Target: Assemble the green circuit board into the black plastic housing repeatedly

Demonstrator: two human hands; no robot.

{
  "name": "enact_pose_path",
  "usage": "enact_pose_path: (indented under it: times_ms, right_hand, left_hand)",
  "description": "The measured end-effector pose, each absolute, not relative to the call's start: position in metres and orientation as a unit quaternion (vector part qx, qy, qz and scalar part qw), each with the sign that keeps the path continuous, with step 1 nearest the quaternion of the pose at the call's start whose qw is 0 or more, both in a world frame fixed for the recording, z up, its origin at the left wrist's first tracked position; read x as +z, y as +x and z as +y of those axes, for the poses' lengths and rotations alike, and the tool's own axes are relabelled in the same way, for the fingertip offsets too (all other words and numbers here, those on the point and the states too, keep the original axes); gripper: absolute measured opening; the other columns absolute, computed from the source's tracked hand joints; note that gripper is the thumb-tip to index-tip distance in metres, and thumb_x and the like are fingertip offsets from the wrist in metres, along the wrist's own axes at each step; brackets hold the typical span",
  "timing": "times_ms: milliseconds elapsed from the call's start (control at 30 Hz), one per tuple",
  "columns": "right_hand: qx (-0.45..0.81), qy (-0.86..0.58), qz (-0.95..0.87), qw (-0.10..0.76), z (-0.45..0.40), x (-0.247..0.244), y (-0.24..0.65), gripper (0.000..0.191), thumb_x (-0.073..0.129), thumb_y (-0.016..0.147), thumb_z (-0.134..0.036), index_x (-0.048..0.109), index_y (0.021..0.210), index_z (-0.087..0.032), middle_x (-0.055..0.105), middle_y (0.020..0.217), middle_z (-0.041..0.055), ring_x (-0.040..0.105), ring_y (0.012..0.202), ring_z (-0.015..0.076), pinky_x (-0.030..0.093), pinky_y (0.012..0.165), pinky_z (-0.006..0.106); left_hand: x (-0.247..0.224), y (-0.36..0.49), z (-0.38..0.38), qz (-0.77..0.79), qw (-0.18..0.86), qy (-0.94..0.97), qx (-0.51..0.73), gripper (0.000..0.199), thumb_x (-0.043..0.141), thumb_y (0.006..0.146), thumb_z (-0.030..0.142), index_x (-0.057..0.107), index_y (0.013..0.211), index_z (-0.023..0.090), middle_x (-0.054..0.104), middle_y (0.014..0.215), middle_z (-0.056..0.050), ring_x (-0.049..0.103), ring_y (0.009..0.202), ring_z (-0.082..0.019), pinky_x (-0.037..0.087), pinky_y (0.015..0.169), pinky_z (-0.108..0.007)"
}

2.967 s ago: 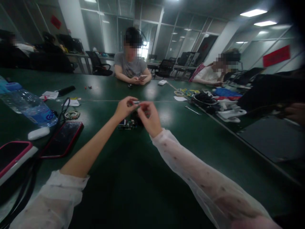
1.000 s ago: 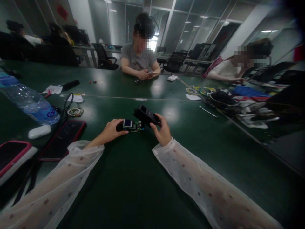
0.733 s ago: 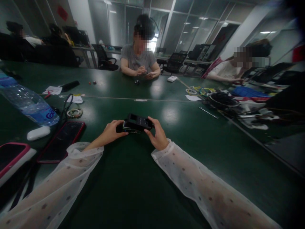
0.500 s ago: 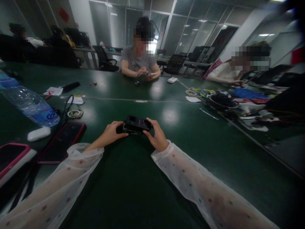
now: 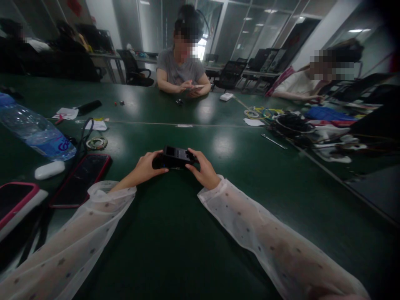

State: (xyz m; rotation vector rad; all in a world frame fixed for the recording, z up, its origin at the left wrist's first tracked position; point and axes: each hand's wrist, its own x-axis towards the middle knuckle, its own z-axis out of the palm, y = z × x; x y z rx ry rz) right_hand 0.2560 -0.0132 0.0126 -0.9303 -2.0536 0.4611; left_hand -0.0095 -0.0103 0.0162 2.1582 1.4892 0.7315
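Black case: I see it on my feed at the middle of the green surface [image 5: 175, 241], the black case [image 5: 178, 156] held between two hands, its dark square window at the left end and a row of small marks to the right of it.
Left hand: the left hand [image 5: 143, 168] pinches the case's left end, thumb at the near edge, fingers round the far side.
Right hand: the right hand [image 5: 202, 170] pinches the right end, thumb near, fingertips on the far corner.
Case, done: I judge the top to be lying in place over the lower part, running roughly level from end to end.
Case, left: a thin light strip shows under the near edge, so I cannot tell whether the two parts meet fully; I make out no fastening from here.
Left side: a red-edged phone [image 5: 81, 180] lies near the left forearm, with a small white case [image 5: 50, 170] and a water bottle [image 5: 40, 135] further left.
Right side: a wrench [image 5: 274, 141] lies well apart from the hands, near a heap of cables [image 5: 290, 127].
Far side: a person in a grey shirt [image 5: 181, 66] sits facing us.
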Motion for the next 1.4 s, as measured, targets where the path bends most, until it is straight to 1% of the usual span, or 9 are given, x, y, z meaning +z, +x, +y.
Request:
enact_pose_path:
  times_ms: [233,400,600,767,867,1000,1100,1267,1400]
  right_hand:
    - [0.196,-0.365,-0.817,0.401,-0.013,0.014,0.256,0.054,0.057,0.092,-0.029,0.038,0.143,-0.025,0.055,0.129,0.0127,0.057,0.118,0.0266,0.052,0.1,0.05]
    - [0.166,-0.348,-0.828,0.408,-0.016,0.016,0.255,0.055,0.057,0.091,-0.026,0.038,0.143,-0.026,0.054,0.129,0.0127,0.056,0.119,0.026,0.051,0.101,0.049]
    - [0.129,-0.34,-0.834,0.415,-0.018,0.017,0.255,0.057,0.059,0.089,-0.025,0.038,0.142,-0.025,0.054,0.128,0.013,0.057,0.117,0.0272,0.052,0.099,0.05]
    - [0.154,-0.347,-0.845,0.376,-0.016,0.013,0.256,0.059,0.061,0.088,-0.023,0.038,0.142,-0.025,0.054,0.127,0.0127,0.058,0.116,0.0273,0.054,0.097,0.05]
    - [0.159,-0.351,-0.849,0.362,-0.014,0.011,0.256,0.065,0.064,0.086,-0.024,0.035,0.144,-0.024,0.053,0.13,0.0138,0.057,0.119,0.0286,0.053,0.098,0.05]
    - [0.182,-0.361,-0.839,0.363,-0.012,0.008,0.257,0.072,0.07,0.082,-0.027,0.034,0.144,-0.022,0.053,0.13,0.0147,0.056,0.12,0.0298,0.051,0.1,0.052]
    - [0.221,-0.375,-0.815,0.383,-0.01,0.006,0.258,0.072,0.072,0.08,-0.029,0.037,0.142,-0.024,0.055,0.129,0.0135,0.057,0.12,0.0295,0.052,0.099,0.053]
    - [0.261,-0.385,-0.796,0.387,-0.009,0.007,0.258,0.071,0.075,0.077,-0.027,0.041,0.139,-0.024,0.058,0.128,0.0127,0.057,0.121,0.0289,0.052,0.099,0.051]
    - [0.273,-0.372,-0.797,0.39,-0.007,0.007,0.258,0.065,0.074,0.078,-0.027,0.045,0.136,-0.024,0.058,0.13,0.0122,0.058,0.121,0.0284,0.051,0.101,0.05]
  left_hand:
    - [0.016,-0.011,-0.01,0.54,0.201,0.776,0.258,0.074,0.075,0.073,0.05,0.048,0.137,0.024,0.058,0.131,-0.014,0.05,0.124,-0.037,0.04,0.1,-0.054]
    - [0.016,-0.01,-0.01,0.541,0.204,0.772,0.264,0.074,0.077,0.072,0.048,0.049,0.136,0.022,0.057,0.132,-0.015,0.048,0.126,-0.037,0.041,0.099,-0.053]
    - [0.013,-0.01,-0.009,0.533,0.185,0.779,0.273,0.073,0.078,0.071,0.046,0.051,0.133,0.02,0.059,0.129,-0.014,0.049,0.124,-0.035,0.041,0.099,-0.05]
    - [0.017,-0.01,-0.011,0.528,0.178,0.787,0.265,0.072,0.075,0.073,0.049,0.05,0.135,0.02,0.059,0.13,-0.013,0.05,0.121,-0.034,0.042,0.099,-0.05]
    - [0.018,-0.01,-0.012,0.529,0.181,0.786,0.263,0.072,0.075,0.074,0.048,0.05,0.135,0.02,0.059,0.13,-0.013,0.049,0.122,-0.034,0.041,0.099,-0.049]
    - [0.016,-0.011,-0.011,0.524,0.181,0.79,0.263,0.07,0.075,0.074,0.049,0.051,0.133,0.021,0.059,0.129,-0.013,0.05,0.122,-0.034,0.041,0.099,-0.049]
    - [0.015,-0.012,-0.011,0.522,0.18,0.791,0.264,0.068,0.074,0.074,0.051,0.052,0.132,0.022,0.059,0.129,-0.012,0.05,0.122,-0.033,0.041,0.099,-0.05]
    - [0.015,-0.011,-0.012,0.524,0.18,0.79,0.263,0.068,0.073,0.075,0.051,0.051,0.132,0.02,0.058,0.129,-0.014,0.05,0.121,-0.033,0.041,0.099,-0.05]
    - [0.015,-0.011,-0.011,0.521,0.185,0.788,0.27,0.07,0.074,0.075,0.051,0.051,0.133,0.02,0.059,0.128,-0.014,0.051,0.121,-0.033,0.042,0.099,-0.049]
